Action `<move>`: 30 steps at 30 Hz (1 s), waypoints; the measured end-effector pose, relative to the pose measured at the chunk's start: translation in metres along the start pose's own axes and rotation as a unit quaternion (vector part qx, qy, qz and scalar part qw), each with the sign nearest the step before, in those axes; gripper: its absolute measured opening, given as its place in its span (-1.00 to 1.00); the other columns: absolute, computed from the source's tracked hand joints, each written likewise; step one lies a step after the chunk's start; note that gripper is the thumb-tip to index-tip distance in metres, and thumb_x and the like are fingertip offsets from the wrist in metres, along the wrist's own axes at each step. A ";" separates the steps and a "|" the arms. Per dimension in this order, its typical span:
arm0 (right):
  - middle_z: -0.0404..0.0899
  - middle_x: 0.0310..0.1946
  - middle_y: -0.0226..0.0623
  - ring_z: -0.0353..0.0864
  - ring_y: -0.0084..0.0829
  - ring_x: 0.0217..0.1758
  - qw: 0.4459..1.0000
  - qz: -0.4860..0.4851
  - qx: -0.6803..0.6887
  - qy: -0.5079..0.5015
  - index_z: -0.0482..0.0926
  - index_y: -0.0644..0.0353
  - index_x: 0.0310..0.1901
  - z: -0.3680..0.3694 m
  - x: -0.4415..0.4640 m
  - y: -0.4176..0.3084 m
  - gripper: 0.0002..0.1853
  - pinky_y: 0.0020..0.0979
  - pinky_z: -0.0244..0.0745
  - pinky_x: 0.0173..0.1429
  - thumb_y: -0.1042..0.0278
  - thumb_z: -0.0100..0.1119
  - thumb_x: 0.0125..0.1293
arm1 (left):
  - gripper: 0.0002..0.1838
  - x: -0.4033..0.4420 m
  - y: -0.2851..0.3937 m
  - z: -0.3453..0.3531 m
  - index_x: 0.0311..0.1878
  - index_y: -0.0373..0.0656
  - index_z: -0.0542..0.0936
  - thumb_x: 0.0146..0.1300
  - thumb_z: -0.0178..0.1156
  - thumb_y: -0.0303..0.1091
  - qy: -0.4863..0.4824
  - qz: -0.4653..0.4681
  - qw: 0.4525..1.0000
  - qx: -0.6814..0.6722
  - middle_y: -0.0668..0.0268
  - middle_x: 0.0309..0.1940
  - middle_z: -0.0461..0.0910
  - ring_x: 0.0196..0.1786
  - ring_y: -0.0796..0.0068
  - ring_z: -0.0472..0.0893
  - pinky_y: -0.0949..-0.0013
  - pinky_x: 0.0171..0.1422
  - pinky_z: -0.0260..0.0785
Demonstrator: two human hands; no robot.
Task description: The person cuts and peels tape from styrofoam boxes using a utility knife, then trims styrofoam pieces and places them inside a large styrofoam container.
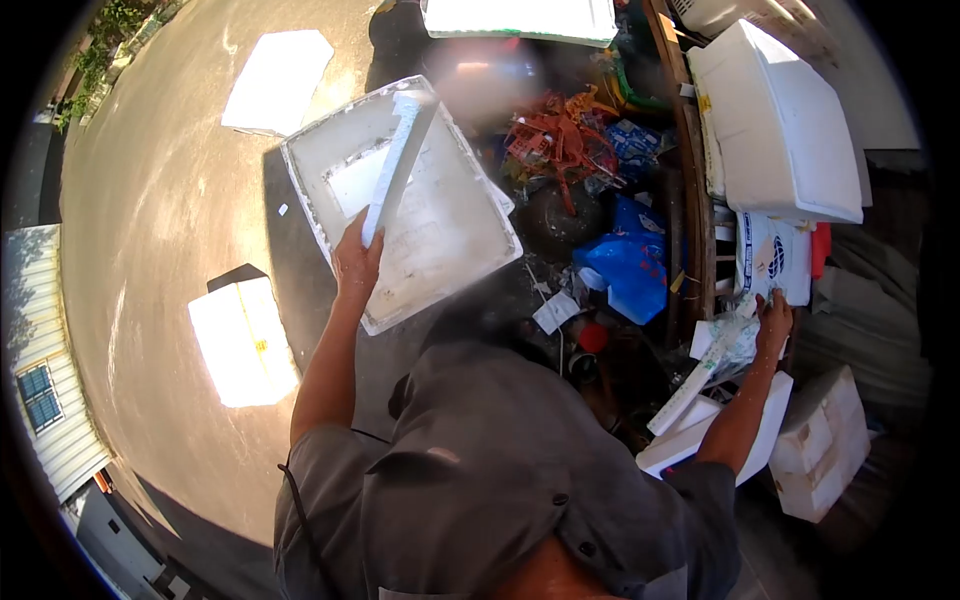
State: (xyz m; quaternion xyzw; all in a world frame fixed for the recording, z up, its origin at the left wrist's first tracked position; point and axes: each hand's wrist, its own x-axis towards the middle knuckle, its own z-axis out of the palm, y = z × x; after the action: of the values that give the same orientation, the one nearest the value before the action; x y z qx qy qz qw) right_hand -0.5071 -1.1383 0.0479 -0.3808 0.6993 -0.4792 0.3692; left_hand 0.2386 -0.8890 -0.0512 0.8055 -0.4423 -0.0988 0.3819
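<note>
My left hand [357, 258] is closed around the lower end of a long, narrow whitish foam strip [392, 165]. The strip slants up over an open white foam box [440, 235], whose rim is chipped and whose inside is dirty. Off to the right, my right hand [773, 322] has its fingers bent onto crumpled clear plastic [738, 335], just below a white bag with blue print [772, 255]. Beside that plastic lies another white foam strip [692, 392], tilted over a white foam piece [765, 425].
Two white foam boxes, one upper [278, 82] and one lower [245, 340], lie on the sunlit ground. A wooden rail [690, 180] runs beside a large foam box [785, 120]. Red netting [560, 140] and a blue plastic bag [628, 262] lie among litter. A foam block [822, 445] stands at right.
</note>
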 end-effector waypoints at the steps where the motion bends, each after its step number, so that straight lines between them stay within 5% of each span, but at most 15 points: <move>1: 0.41 -0.30 -0.32 0.40 -0.51 -0.37 1.000 -0.023 -0.017 0.010 0.55 0.47 -0.14 0.018 -0.007 -0.002 -0.66 -0.36 0.67 0.03 0.23 0.18 0.46 | -0.55 -0.006 0.025 -0.003 0.25 -0.12 0.55 0.28 0.30 -0.36 -0.064 -0.066 0.996 0.009 0.01 -0.04 0.67 -0.10 0.06 0.70 0.16 0.01 0.51; 3: 0.51 -0.10 -0.14 0.53 -0.36 -0.25 0.999 -0.021 -0.016 0.037 0.56 0.45 -0.05 0.023 0.001 0.014 -0.67 -0.38 0.67 -0.04 0.26 0.21 0.42 | -0.50 -0.024 0.013 0.012 0.26 -0.10 0.54 0.22 0.34 -0.42 -0.054 0.070 0.996 0.006 0.09 0.05 0.65 0.01 0.01 0.64 0.12 0.08 0.50; 6: 0.53 -0.08 -0.11 0.55 -0.36 -0.23 0.993 0.023 -0.088 0.073 0.46 0.28 0.16 0.046 -0.010 0.021 -0.61 -0.32 0.62 -0.18 0.38 0.23 0.35 | -0.47 -0.049 0.005 0.016 0.24 -0.06 0.56 0.15 0.38 -0.40 -0.115 0.070 0.990 0.036 0.19 0.10 0.64 0.11 0.07 0.62 0.12 0.17 0.47; 9: 0.53 -0.02 -0.08 0.56 -0.27 -0.08 0.983 0.058 -0.158 0.070 0.45 0.24 0.16 0.033 -0.001 0.043 -0.60 -0.26 0.59 -0.13 0.53 0.12 0.28 | -0.42 -0.057 -0.015 0.013 0.24 -0.01 0.57 0.08 0.40 -0.39 -0.141 0.127 0.981 0.048 0.22 0.12 0.64 0.16 0.09 0.60 0.06 0.28 0.40; 12: 0.57 -0.21 -0.20 0.54 -0.35 -0.29 0.976 0.013 -0.201 0.079 0.53 0.22 0.11 0.028 0.003 0.063 -0.64 -0.27 0.56 -0.27 0.48 0.10 0.26 | -0.41 -0.061 -0.013 0.005 0.21 -0.03 0.59 0.02 0.41 -0.39 -0.168 0.155 0.971 0.070 0.23 0.11 0.65 0.21 0.09 0.57 0.01 0.38 0.30; 18: 0.59 -0.14 -0.27 0.56 -0.37 -0.19 0.982 0.021 -0.182 0.037 0.59 0.22 -0.01 0.047 0.015 0.058 -0.71 -0.34 0.55 -0.28 0.23 0.21 0.35 | -0.41 -0.067 0.021 -0.025 0.21 0.01 0.59 0.02 0.38 -0.42 -0.123 0.133 0.983 0.033 0.22 0.15 0.62 0.27 0.06 0.52 -0.03 0.44 0.23; 21: 0.56 -0.18 -0.34 0.52 -0.45 -0.22 0.986 0.027 -0.162 -0.005 0.59 0.23 -0.04 0.052 0.028 0.068 -0.70 -0.40 0.57 -0.27 0.15 0.25 0.41 | -0.38 -0.074 0.018 -0.021 0.28 0.02 0.53 0.06 0.31 -0.48 -0.187 0.111 0.973 0.078 0.17 0.27 0.53 0.34 0.00 0.45 -0.13 0.48 0.18; 24: 0.53 -0.17 -0.43 0.50 -0.54 -0.14 0.986 0.017 -0.116 -0.122 0.58 0.19 -0.02 0.067 0.015 0.058 -0.76 -0.43 0.56 -0.18 0.23 0.23 0.42 | -0.35 -0.084 0.011 -0.013 0.34 0.01 0.49 0.10 0.23 -0.53 -0.237 0.100 0.936 0.241 0.12 0.39 0.40 0.43 -0.10 0.33 -0.25 0.49 0.11; 26: 0.53 -0.15 -0.42 0.51 -0.54 -0.12 0.990 0.030 -0.047 -0.132 0.53 0.21 0.06 0.085 -0.011 0.036 -0.75 -0.40 0.58 -0.08 0.32 0.18 0.43 | -0.32 -0.096 -0.006 -0.003 0.39 0.00 0.45 0.13 0.19 -0.55 -0.353 -0.004 0.889 0.291 0.09 0.50 0.24 0.53 -0.18 0.16 -0.37 0.50 0.01; 28: 0.54 -0.12 -0.36 0.56 -0.50 -0.11 0.988 0.041 0.012 -0.146 0.47 0.23 0.14 0.089 -0.030 0.019 -0.72 -0.39 0.59 -0.05 0.41 0.12 0.44 | -0.32 -0.085 0.022 -0.004 0.42 -0.08 0.41 0.15 0.17 -0.57 -0.385 -0.058 0.880 0.274 0.03 0.45 0.33 0.50 -0.17 0.25 -0.27 0.49 0.12; 30: 0.49 -0.17 -0.44 0.54 -0.53 -0.21 0.986 0.049 0.050 -0.149 0.49 0.21 0.15 0.093 -0.055 -0.001 -0.73 -0.33 0.62 -0.03 0.48 0.06 0.45 | -0.36 -0.063 0.064 0.015 0.41 -0.15 0.41 0.20 0.18 -0.54 -0.363 -0.026 0.926 0.099 0.00 0.39 0.41 0.42 -0.13 0.38 -0.12 0.44 0.25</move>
State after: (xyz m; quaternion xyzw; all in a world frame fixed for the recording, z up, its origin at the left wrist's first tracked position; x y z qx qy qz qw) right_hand -0.4007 -1.1260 0.0325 -0.3942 0.6295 -0.4332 0.5106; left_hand 0.1537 -0.8678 -0.0277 0.7593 -0.5373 -0.3500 0.1109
